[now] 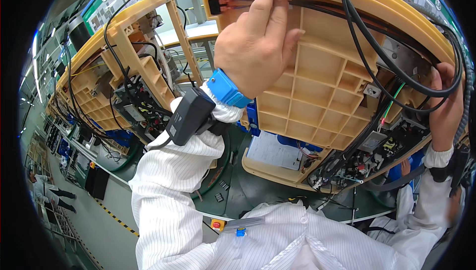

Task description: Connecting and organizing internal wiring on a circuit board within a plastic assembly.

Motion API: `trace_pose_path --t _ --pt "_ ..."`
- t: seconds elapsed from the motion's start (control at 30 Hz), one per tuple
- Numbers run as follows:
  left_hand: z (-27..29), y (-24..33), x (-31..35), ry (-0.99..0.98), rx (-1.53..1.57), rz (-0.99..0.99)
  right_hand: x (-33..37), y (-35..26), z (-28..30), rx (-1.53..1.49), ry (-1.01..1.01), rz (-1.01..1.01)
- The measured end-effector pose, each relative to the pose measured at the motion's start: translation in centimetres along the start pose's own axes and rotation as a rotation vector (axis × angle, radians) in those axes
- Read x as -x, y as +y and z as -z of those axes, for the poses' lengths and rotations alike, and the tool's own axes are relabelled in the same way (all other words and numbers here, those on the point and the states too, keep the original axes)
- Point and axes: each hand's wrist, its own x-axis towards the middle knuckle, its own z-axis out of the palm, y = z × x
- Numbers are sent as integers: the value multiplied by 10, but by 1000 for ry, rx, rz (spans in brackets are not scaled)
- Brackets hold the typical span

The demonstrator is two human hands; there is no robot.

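Observation:
A large yellow plastic housing (317,96) with a ribbed inner face stands in front of me. My left hand (255,47) reaches to its upper rim, two fingers stretched against the thin wires along the top channel, thumb apart. Just left of those fingers is a black connector (215,6) with reddish terminals. On the far right, my right hand (445,104) is closed around a black cable (421,89) at the housing's edge; part of its grip is hidden. Several black cables loop down from the top there. A green-yellow wire (392,102) hangs between my hands, lower down.
Below the housing lies a dark green work surface (240,190) with small dark parts. Papers (275,150) show through the lower opening. Another yellow housing (144,61) with wiring stands left. A red button on a yellow box (217,225) is near my body. Another person (47,190) stands far left.

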Motion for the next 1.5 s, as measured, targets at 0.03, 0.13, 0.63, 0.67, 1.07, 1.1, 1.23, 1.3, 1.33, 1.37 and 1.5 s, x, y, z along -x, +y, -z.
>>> trace_pose_path --t 0.03,0.13,0.63,0.67,1.07,1.1,1.23,1.3,1.33,1.37,1.5 --pt "-1 3 1 -2 3 -3 1 3 0 1 0 -5" --pt "-9 6 8 46 8 2 3 11 -1 -104 19 -114" --pt "-24 11 17 75 138 94 -4 -13 3 -180 -4 -260" --pt "-25 6 20 88 141 94 -4 -14 1 -231 -11 -290" --pt "-25 9 17 134 252 127 32 -30 9 -455 -135 -531" --pt "-27 9 16 157 183 55 37 -33 6 -480 -120 -542" --pt "-24 11 15 156 88 50 50 -45 6 -289 -163 -502" --pt "-26 16 13 149 142 95 56 -44 9 -177 -176 -459" --pt "-27 18 12 147 188 141 61 -40 8 -216 -152 -484" --pt "-26 17 12 143 191 137 65 -38 6 -260 -125 -509" --pt "-22 16 13 116 95 116 59 -36 -1 -292 -55 -554"
